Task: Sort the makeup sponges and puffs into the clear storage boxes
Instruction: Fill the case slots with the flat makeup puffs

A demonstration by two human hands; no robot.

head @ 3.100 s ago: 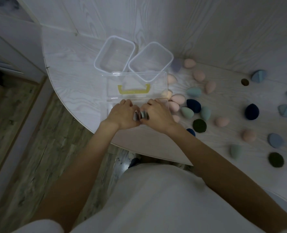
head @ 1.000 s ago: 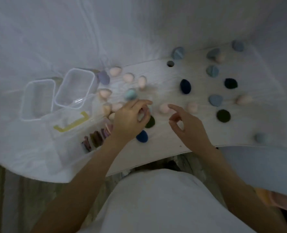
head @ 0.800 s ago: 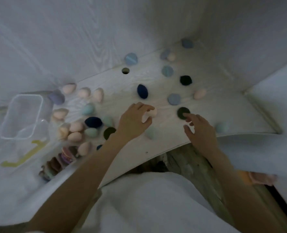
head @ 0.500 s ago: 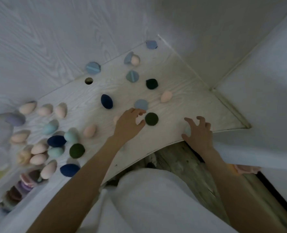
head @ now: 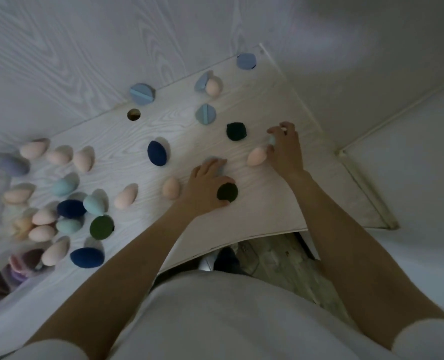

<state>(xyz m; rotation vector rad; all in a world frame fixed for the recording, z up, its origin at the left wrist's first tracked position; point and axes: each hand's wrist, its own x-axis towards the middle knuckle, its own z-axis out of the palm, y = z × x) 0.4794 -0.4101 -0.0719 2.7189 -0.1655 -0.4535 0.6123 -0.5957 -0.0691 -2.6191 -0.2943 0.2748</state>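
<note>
Sponges and puffs lie scattered over the white table (head: 267,211). My left hand (head: 205,188) is in the middle; its thumb and forefinger curl round a dark green puff (head: 227,192), and its other fingers rest on a pale blue puff (head: 214,162). Farther right, my right hand (head: 284,149) has curled fingers round a small pale blue sponge (head: 271,140), with a pink sponge (head: 256,157) touching its thumb. Another dark green puff (head: 236,131) lies just left of it. A clear box with several stacked puffs (head: 10,271) shows blurred at the lower left.
Pink, teal and navy sponges (head: 67,209) crowd the left side. Blue puffs (head: 205,114) lie toward the back wall, beside a cable hole (head: 133,114). The table's front edge (head: 241,245) runs near my body, and its right edge meets a wall corner.
The view swung right, away from the boxes. My left hand closed on the dark green puff. My right hand left the table's edge with a pale sponge and moved up beside the pink sponge.
</note>
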